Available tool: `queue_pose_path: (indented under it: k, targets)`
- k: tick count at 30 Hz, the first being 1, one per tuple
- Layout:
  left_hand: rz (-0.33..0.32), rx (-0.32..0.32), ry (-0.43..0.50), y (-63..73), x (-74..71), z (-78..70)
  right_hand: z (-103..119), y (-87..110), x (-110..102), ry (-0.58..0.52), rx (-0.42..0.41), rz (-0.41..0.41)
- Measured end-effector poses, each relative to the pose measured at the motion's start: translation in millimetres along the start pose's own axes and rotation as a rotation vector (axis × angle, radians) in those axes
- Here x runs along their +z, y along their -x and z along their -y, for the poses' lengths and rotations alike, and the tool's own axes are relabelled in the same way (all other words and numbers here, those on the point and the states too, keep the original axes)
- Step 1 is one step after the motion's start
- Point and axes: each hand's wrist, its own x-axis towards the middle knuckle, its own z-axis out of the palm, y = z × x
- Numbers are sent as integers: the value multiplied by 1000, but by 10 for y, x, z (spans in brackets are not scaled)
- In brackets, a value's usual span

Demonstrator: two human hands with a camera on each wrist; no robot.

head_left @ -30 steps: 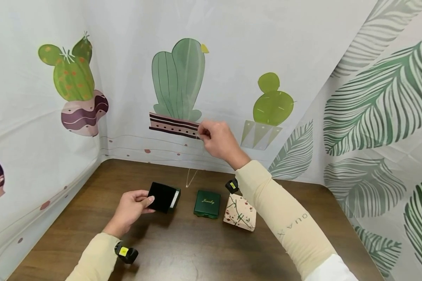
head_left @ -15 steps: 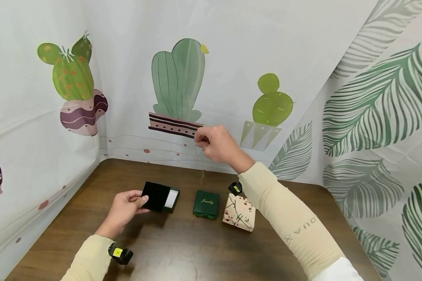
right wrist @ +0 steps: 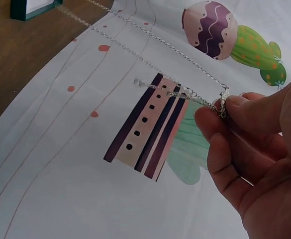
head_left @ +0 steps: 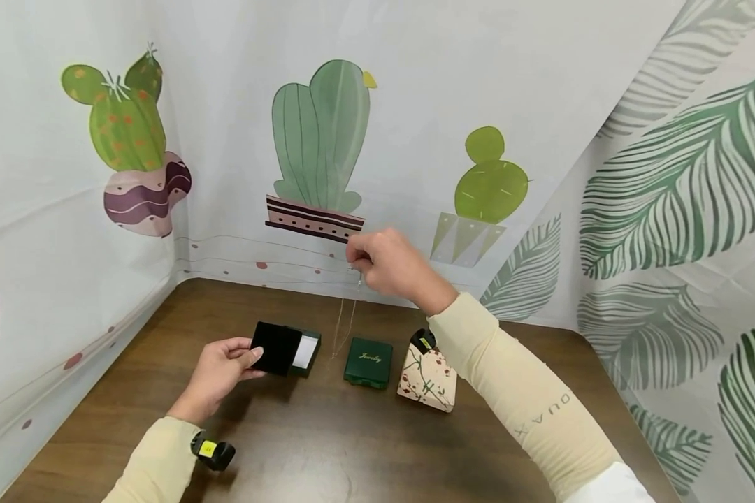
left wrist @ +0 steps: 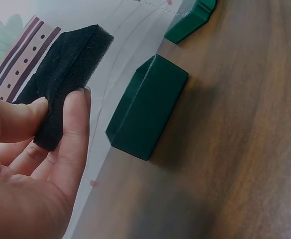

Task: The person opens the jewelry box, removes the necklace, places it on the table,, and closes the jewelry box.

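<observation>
My left hand (head_left: 217, 370) pinches a black foam pad (head_left: 277, 348) between thumb and fingers. In the left wrist view the pad's rough, porous edge (left wrist: 93, 55) shows. Just beyond it on the table sits an open green box (left wrist: 147, 107), its white inside (head_left: 305, 351) partly covered by the pad in the head view. Raised above the table, my right hand (head_left: 386, 262) pinches a thin silver necklace (right wrist: 155, 38) near its clasp end. The chain hangs in a long loop between the open box and a closed green box (head_left: 368, 362) lettered "Jewelry".
To the right of the closed green box lies a cream box (head_left: 426, 381) with a floral branch print, close under my right wrist camera (head_left: 423, 340). A brown wooden table (head_left: 327, 447) carries everything. Behind it hangs a white cloth (head_left: 415, 84) printed with cacti and leaves.
My left hand has moved left with the foam pad, showing more of the open box's white inside. The right hand has come down slightly, and the necklace has swung and hangs lower.
</observation>
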Motion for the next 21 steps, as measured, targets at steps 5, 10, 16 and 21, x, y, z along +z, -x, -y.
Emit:
queue_pose_path:
  k: [5,10,16,21]
  targets:
    - [1,-5,5,0,3,18,26,25,18,10,-9,10]
    - [4,-4,4,-8,-5,7,53,43,-14,18,-3,24]
    - [5,-2,4,-23,-11,26,58,49,0,14,-13,26]
    - [4,-6,7,-28,-7,52,39,28,98,15,-6,83]
